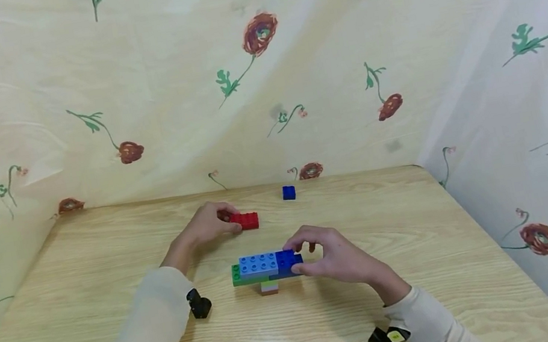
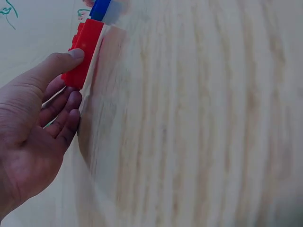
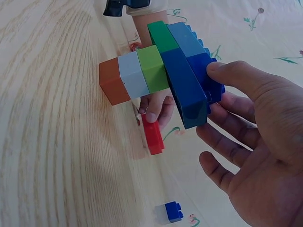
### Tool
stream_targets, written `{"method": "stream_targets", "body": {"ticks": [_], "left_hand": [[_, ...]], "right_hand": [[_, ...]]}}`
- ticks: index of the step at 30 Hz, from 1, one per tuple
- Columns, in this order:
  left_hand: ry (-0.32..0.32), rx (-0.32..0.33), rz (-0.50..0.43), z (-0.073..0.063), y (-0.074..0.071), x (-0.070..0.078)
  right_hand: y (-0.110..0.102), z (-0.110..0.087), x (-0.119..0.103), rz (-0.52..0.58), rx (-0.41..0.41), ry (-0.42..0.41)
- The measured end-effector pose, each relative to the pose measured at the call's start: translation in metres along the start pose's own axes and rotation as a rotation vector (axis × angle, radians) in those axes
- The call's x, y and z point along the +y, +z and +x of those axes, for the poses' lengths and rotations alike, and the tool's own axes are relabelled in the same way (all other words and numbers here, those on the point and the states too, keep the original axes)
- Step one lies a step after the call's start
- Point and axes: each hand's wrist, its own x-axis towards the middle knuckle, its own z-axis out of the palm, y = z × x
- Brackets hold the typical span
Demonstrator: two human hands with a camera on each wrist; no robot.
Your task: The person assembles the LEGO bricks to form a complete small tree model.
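Observation:
On the far side of the table my left hand [image 1: 208, 224] pinches a red toy brick [image 1: 248, 221] by its left end, thumb along the near side. The left wrist view shows the thumb on the red brick's [image 2: 85, 56] side, low over the wood. My right hand [image 1: 335, 255] grips a blue brick [image 1: 285, 259] at the right end of a built block structure. Its top layer also has a light blue brick [image 1: 257, 262], over green [image 3: 162, 37] and dark blue [image 3: 184, 87] bricks. Beneath is a narrow column of lime [image 3: 152, 69], whitish [image 3: 134, 73] and orange-brown [image 3: 113, 81] bricks.
A small blue brick [image 1: 289, 193] stands by itself near the table's back edge. Flower-patterned cloth [image 1: 172, 91] hangs behind and beside the wooden table [image 1: 259, 338]. Both wrists wear black camera mounts [image 1: 199, 304].

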Motion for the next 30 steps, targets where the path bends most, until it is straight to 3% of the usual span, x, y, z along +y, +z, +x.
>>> {"method": "stream_targets", "body": {"ticks": [5,10,18,23,30], "left_hand": [[0.046,0.035,-0.047,-0.007,-0.003,0.012],[0.124,0.073,-0.036,-0.016,-0.008,0.027],[0.173,0.132,-0.119,-0.064,-0.009,0.043],[0.203,0.136,-0.124,-0.092,-0.002,0.052],[0.258,0.159,-0.073,-0.110,0.014,0.064]], "right_hand": [[-0.001,0.000,0.001,-0.023,0.009,-0.005],[-0.002,0.001,0.002,-0.034,0.023,-0.002],[-0.004,0.007,0.004,-0.025,0.026,0.007],[-0.005,0.010,0.006,-0.045,0.041,0.005],[-0.004,0.012,0.008,-0.043,0.047,-0.007]]}}
